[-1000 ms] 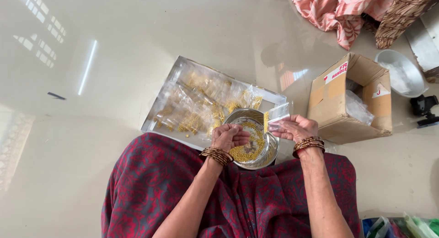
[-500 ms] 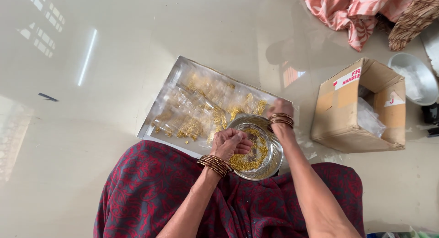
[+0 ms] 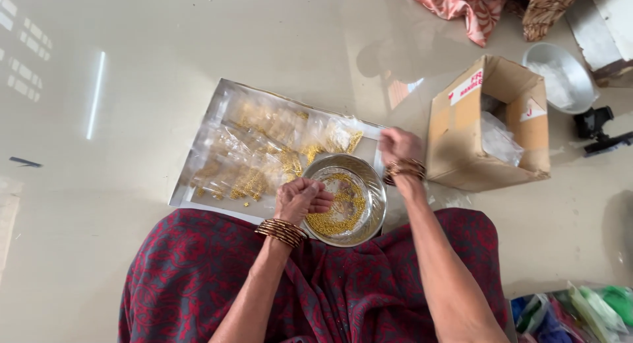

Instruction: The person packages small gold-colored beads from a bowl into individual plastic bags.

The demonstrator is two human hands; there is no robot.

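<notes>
Over the steel bowl (image 3: 346, 199) of tiny golden beads (image 3: 333, 219), the left hand (image 3: 300, 199) is curling into a closed grip, contents unseen. Beside the cardboard box (image 3: 484, 125), the right hand (image 3: 399, 145) is hovering fisted above the tray (image 3: 198, 185) of bead packets (image 3: 264, 152); whether it is holding anything, I cannot tell.

I log one round steel bowl (image 3: 348, 199), upright at the tray's near edge, holding small golden beads (image 3: 336, 214) heaped across its bottom.

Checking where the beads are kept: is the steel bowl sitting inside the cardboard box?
No, the steel bowl rests by the tray's edge, left of the cardboard box.
</notes>
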